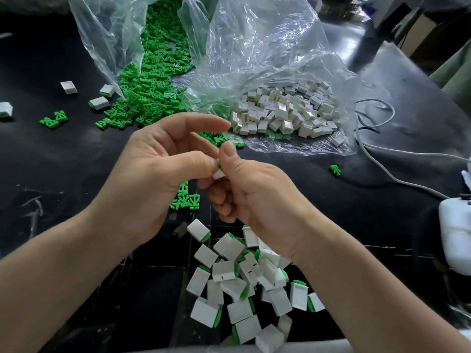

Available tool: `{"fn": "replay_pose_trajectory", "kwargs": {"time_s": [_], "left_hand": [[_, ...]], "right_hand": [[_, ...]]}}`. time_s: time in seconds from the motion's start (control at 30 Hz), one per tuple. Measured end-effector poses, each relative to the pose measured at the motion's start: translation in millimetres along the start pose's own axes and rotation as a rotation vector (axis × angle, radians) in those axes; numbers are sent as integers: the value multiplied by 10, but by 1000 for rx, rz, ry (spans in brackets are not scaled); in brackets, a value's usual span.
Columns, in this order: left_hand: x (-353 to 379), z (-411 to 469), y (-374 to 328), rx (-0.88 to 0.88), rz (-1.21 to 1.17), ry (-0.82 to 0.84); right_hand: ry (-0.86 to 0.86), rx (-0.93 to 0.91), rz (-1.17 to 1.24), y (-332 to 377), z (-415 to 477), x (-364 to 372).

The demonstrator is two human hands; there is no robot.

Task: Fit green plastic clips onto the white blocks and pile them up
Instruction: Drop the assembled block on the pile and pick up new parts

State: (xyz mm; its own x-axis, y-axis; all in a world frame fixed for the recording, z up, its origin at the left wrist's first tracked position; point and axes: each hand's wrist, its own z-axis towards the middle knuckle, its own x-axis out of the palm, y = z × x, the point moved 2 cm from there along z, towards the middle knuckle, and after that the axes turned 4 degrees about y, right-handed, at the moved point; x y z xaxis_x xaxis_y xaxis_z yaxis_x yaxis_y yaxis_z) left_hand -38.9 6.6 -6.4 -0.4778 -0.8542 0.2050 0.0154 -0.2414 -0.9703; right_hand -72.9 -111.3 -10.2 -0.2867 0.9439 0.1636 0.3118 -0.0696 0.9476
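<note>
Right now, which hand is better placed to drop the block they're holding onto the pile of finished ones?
Probably the right hand: both pinch the block, but it hangs directly over the finished pile, while the left hand sits beside it.

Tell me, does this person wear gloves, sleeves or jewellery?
No. The left hand and right hand are bare: no gloves, rings or watch. The left forearm and right forearm are uncovered to the picture's edge, no sleeve in view. The right thumbnail is short and unpainted.
</note>
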Motion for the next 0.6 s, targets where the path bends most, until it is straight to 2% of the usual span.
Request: {"fn": "replay_pose_trajectory", "kwargs": {"time_s": [0.33,0.6], "left_hand": [[61,1,10,-39,-137,-14],[75,0,24,-39,-168,-9]], "right_hand": [[-123,-86,-323,-22,4,13],[-111,-121,-383,-18,12,20]]}}
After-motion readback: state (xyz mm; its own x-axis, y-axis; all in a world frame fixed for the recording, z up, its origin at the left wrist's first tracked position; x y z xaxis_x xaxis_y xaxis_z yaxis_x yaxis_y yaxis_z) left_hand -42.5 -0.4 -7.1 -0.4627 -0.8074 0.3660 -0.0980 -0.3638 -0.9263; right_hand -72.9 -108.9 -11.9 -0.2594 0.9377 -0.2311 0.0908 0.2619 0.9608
